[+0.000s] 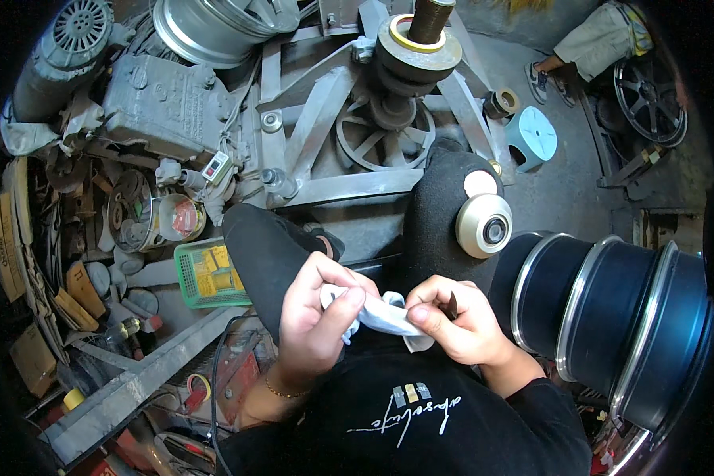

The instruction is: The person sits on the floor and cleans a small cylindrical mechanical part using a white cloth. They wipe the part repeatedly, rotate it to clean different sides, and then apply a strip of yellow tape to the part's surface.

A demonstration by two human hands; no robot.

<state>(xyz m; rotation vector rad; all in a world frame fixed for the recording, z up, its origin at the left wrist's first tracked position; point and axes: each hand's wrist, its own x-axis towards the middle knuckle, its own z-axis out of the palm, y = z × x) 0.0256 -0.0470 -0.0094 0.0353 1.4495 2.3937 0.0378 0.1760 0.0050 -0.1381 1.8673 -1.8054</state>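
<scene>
In front of my chest, a pale white cloth (385,316) is stretched between both hands, twisted and bunched. My left hand (313,317) pinches one end of it between thumb and fingers. The other end is gripped by my right hand (456,321), its thumb pressed on the fabric. A small dark, pointed piece (452,305) sticks up from the right fingers; I cannot make out what it is. On my right thigh rests a round silver metal cap (484,226) with a dark centre, touching neither hand.
A grey metal frame (357,187) carrying a wheel-mounting shaft (420,47) stands ahead. Stacked dark wheel rims (595,309) are at right, near a light blue stool (533,135). Left lie a green basket (186,278) and a motor (63,47). Another person's legs (599,47) show far right.
</scene>
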